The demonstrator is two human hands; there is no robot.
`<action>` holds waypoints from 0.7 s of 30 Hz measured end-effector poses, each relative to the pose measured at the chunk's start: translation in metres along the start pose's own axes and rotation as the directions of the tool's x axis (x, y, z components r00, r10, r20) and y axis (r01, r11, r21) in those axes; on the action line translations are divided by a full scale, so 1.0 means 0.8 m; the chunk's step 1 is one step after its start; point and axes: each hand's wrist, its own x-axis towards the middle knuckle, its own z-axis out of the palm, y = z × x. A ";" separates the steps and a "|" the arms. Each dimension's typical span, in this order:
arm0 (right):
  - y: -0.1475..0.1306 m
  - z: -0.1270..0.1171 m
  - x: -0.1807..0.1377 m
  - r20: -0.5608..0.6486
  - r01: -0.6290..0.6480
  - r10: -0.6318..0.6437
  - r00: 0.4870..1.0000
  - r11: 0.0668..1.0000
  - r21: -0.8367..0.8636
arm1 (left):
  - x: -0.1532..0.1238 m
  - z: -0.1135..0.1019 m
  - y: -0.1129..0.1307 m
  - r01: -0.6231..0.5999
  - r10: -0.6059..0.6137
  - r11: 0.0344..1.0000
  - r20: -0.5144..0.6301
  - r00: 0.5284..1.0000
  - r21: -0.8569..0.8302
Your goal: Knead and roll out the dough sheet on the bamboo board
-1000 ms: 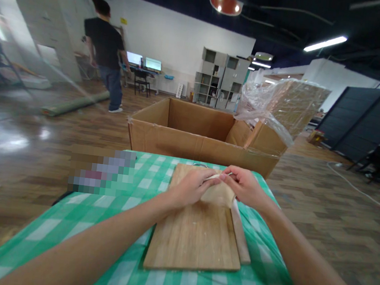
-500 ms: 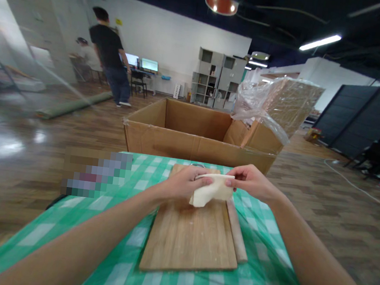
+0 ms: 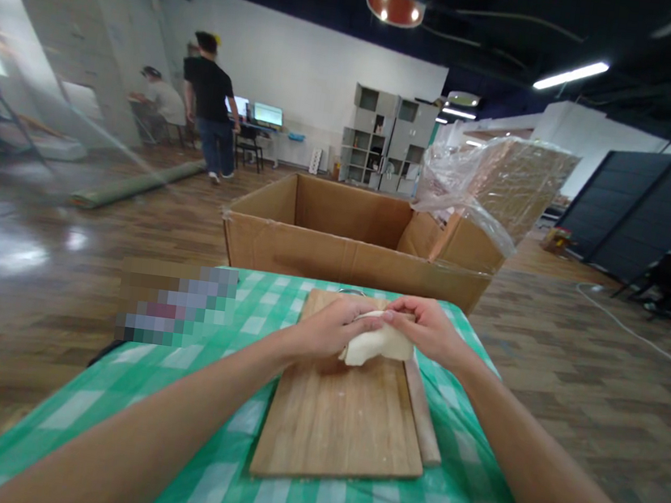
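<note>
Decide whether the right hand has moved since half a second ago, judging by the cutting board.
Yes: against the cutting board, the right hand has moved left, drawing nearer to the left hand.

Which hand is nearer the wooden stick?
The right hand, close to the wooden stick; the left hand, over the cutting board, is farther off.

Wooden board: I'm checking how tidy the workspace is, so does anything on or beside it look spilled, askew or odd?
Only one small thing: a few pale specks dot the wooden board, looking like stray crumbs. The wooden rod lies along its right edge, and the white sheet shows no visible tear.
</note>
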 end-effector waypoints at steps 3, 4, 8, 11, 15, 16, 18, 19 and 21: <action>-0.002 -0.002 -0.001 -0.058 0.001 -0.005 0.998 0.997 -0.078 | 0.000 0.004 -0.006 0.006 -0.006 1.000 -0.047 0.999 0.003; -0.003 -0.005 -0.001 -0.087 0.004 -0.012 0.996 0.996 -0.089 | 0.000 0.004 -0.007 0.035 -0.035 0.999 -0.069 0.997 0.012; -0.007 -0.006 -0.002 -0.051 0.015 -0.022 0.998 0.992 -0.122 | -0.002 0.002 -0.006 0.125 -0.118 0.991 -0.126 0.985 0.051; -0.010 0.003 -0.005 0.058 0.105 -0.093 0.994 0.961 -0.255 | -0.002 0.001 -0.003 0.092 -0.087 0.995 -0.100 0.991 0.047; -0.011 0.010 -0.005 0.028 0.196 -0.198 0.980 0.917 -0.348 | 0.000 0.003 -0.005 0.102 -0.115 0.987 -0.100 0.988 -0.128; -0.011 0.009 -0.004 -0.006 0.188 -0.202 0.979 0.923 -0.335 | 0.000 0.003 -0.007 0.117 -0.138 0.978 -0.112 0.984 -0.175; -0.010 0.007 -0.004 -0.082 0.156 -0.189 0.978 0.940 -0.303 | 0.000 0.004 -0.012 0.144 -0.172 0.964 -0.111 0.979 -0.223; -0.010 0.005 -0.004 -0.110 0.137 -0.174 0.979 0.950 -0.281 | 0.000 0.004 -0.014 0.152 -0.179 0.963 -0.105 0.978 -0.224; -0.010 0.004 -0.004 -0.106 0.100 -0.126 0.986 0.969 -0.227 | 0.001 0.005 -0.017 0.149 -0.171 0.970 -0.100 0.980 -0.194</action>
